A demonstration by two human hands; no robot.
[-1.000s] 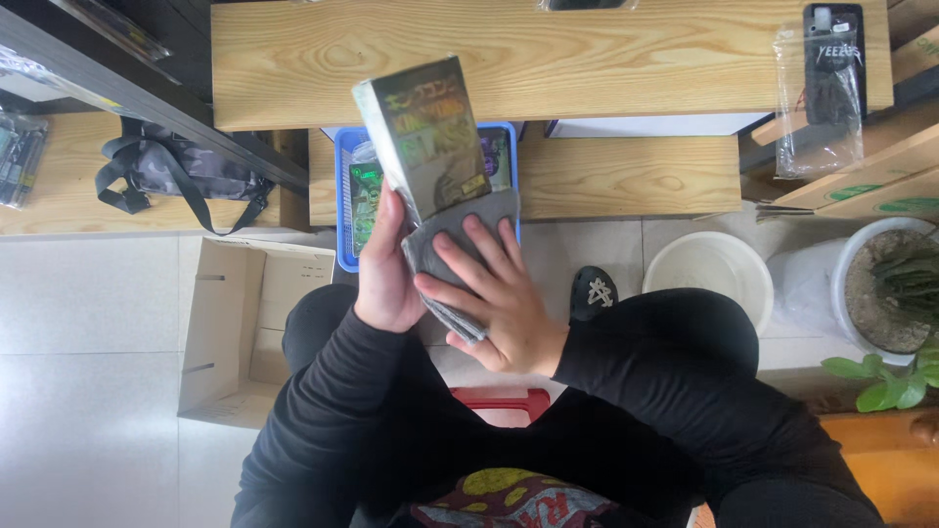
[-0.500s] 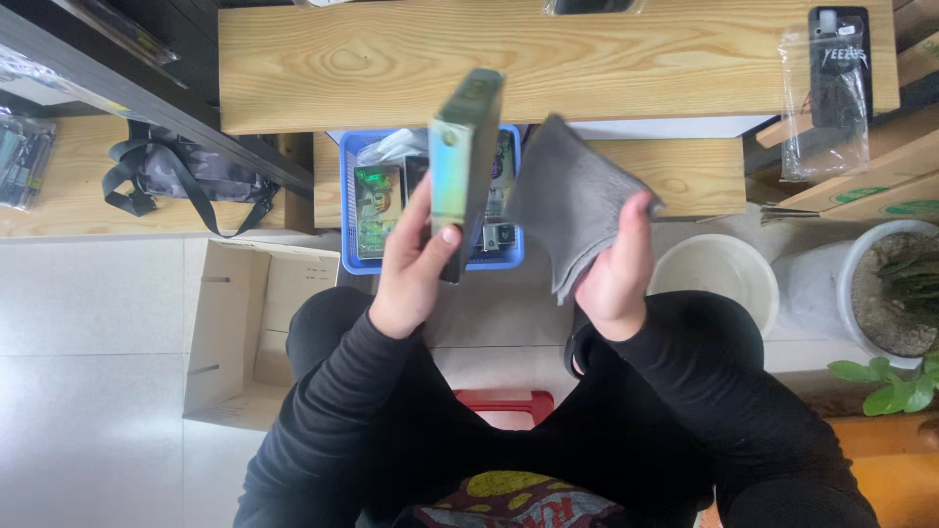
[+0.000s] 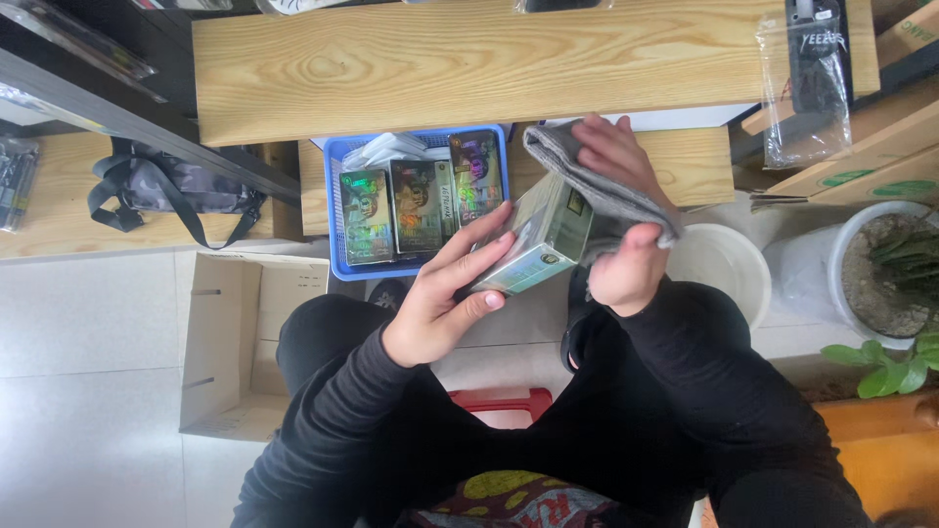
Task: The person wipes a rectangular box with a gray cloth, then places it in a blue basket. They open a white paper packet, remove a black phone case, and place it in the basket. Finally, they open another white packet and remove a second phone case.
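Observation:
My left hand (image 3: 445, 298) holds a shiny, iridescent rectangular box (image 3: 540, 238) tilted in front of me, fingers along its lower side. My right hand (image 3: 621, 220) grips a grey cloth (image 3: 597, 191) and presses it against the box's right end. Just beyond the box sits a blue plastic basket (image 3: 333, 210) with three similar glossy boxes (image 3: 421, 200) standing in it and a white plastic wrapper at its back.
A wooden tabletop (image 3: 469, 59) runs across the top, a lower wooden shelf under it. An open cardboard box (image 3: 230, 342) lies on the floor at left, a black bag (image 3: 161, 191) beyond it. A white bucket (image 3: 719, 269) and a potted plant (image 3: 880, 274) stand at right.
The box has tilted from upright to lying slanted and moved right. My right hand brought the cloth from apart back onto the box's end.

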